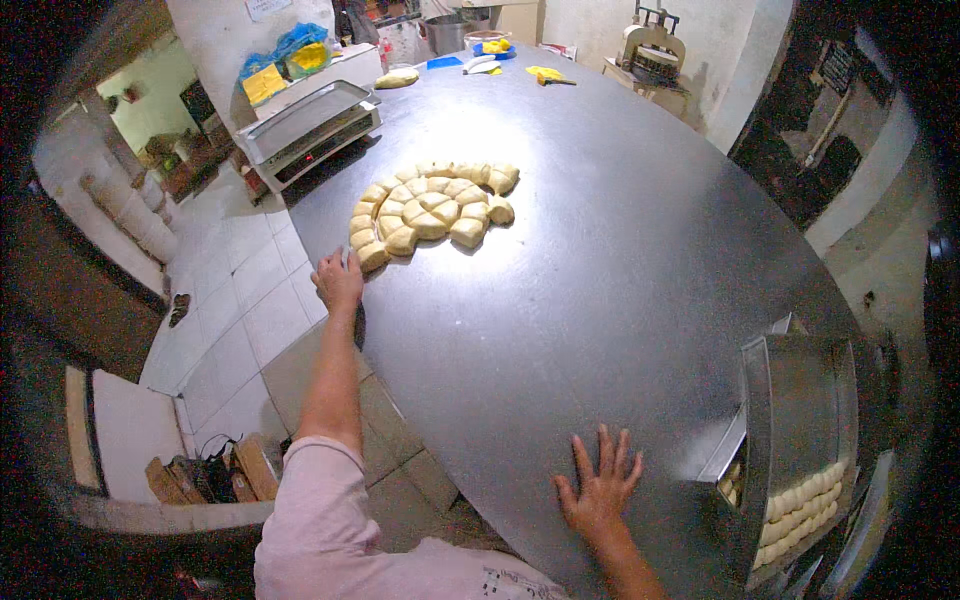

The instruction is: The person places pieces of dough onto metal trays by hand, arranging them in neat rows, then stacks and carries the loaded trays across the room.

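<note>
A cluster of pale yellow dough pieces (432, 212), cut but lying close together, rests on the dark metal tabletop (620, 260). Its left side forms a curved row around the inner pieces. My left hand (338, 280) is at the table's left edge, just beside the nearest dough piece (371, 257) of that row. Its fingers look slightly bent and apart, with nothing visible in them; whether they touch the dough I cannot tell. Near the front edge my right hand (602, 488) lies palm down on the metal, fingers spread, holding nothing.
Metal trays (757, 440) stand at the right, one with rows of shaped dough (803, 508). A scale (312, 130) with a flat pan sits at the left edge. A dough lump (397, 78) and a yellow-bladed scraper (549, 76) lie far back. A press (652, 50) stands beyond the table.
</note>
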